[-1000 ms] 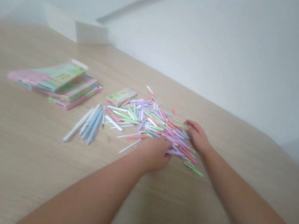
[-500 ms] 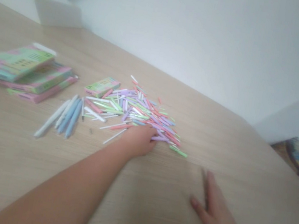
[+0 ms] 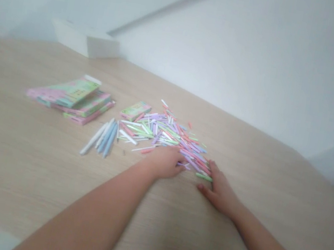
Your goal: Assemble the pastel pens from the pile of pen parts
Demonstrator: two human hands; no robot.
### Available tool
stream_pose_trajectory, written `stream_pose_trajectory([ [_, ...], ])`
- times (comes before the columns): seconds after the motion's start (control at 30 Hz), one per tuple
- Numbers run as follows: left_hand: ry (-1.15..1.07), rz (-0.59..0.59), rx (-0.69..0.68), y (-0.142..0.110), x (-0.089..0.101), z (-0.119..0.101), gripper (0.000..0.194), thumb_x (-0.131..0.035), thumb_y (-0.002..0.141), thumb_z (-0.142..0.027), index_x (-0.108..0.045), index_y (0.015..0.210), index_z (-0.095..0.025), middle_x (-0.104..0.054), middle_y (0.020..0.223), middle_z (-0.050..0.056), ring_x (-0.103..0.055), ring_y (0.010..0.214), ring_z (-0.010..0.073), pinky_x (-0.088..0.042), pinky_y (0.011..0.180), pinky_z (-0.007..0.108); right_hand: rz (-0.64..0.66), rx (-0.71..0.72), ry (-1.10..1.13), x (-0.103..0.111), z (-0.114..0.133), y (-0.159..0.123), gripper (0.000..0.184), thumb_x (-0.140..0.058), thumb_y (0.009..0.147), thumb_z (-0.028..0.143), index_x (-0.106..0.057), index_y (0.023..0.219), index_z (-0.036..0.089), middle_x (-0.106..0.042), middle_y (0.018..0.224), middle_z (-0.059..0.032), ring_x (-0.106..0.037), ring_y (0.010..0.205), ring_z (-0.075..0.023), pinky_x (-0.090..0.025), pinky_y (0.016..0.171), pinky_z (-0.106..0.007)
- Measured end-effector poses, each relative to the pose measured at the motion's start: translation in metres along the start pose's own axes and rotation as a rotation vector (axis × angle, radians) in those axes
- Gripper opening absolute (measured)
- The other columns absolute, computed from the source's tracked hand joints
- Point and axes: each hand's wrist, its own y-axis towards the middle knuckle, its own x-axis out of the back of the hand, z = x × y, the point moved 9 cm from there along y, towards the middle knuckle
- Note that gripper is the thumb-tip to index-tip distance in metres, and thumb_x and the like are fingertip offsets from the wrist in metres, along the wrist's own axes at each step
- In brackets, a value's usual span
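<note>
A loose pile of thin pastel pen-like sticks, in purple, green, coral, white and blue, lies on the wooden table. At its near edge, my left hand reaches in palm down, touching the sticks. Its fingers are partly hidden and blurred, so I cannot tell whether they grip any. My right hand is open at the pile's right end, thumb apart from the fingers. Its fingertips are by the coral sticks and a green stick. Left of the pile, several thicker white and blue pens lie side by side.
Flat pastel boxes are stacked at the left. A smaller green and pink box touches the pile's back left. A white block-like box stands by the white wall behind the wooden table.
My right hand has moved in leftward and forward to the pile's right end. My left hand stays at the near edge of the pile. The view has shifted left.
</note>
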Motion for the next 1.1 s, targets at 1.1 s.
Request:
stream_pose_trajectory([
  [1.1,0.089,-0.004,0.173,0.004,0.006,0.011,0.031,-0.049,0.096,-0.034,-0.073,0.107,-0.017,-0.069,0.114,0.013,-0.065,0.109,0.0305,-0.056,0.092,0.049,-0.028,-0.046,0.21,-0.034,-0.115,0.23,0.082,-0.034,0.097,0.069,-0.031,0.164,0.021,-0.031,0.168,-0.0081,-0.031,0.154,-0.028,-0.024,0.127,-0.044],
])
